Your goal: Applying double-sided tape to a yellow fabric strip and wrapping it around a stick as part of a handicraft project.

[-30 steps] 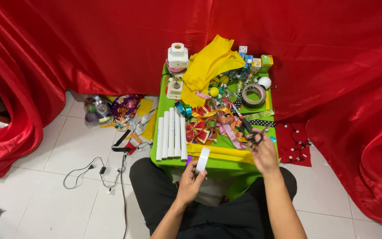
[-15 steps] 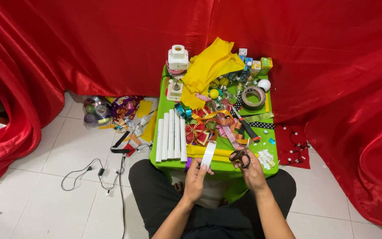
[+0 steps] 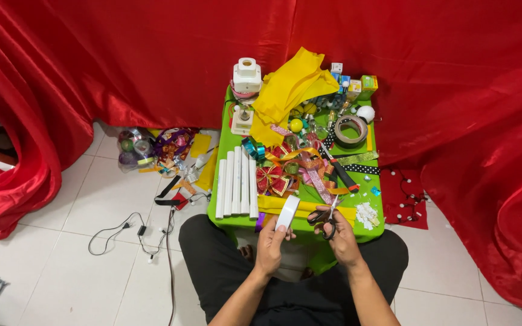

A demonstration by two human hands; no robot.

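Holding a white strip (image 3: 287, 212) pinched upright, the left hand (image 3: 271, 241) hovers at the green bench (image 3: 237, 220) edge; the right hand (image 3: 341, 236), closed on black scissors (image 3: 327, 218), sits just beside it.

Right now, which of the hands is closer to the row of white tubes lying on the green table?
The left. The left hand, holding a white strip, sits just below and right of the white tubes. The right hand, holding scissors, is farther right.

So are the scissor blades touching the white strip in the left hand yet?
Apart. The head view shows green table between the scissors in the right hand and the white strip held by the left hand.
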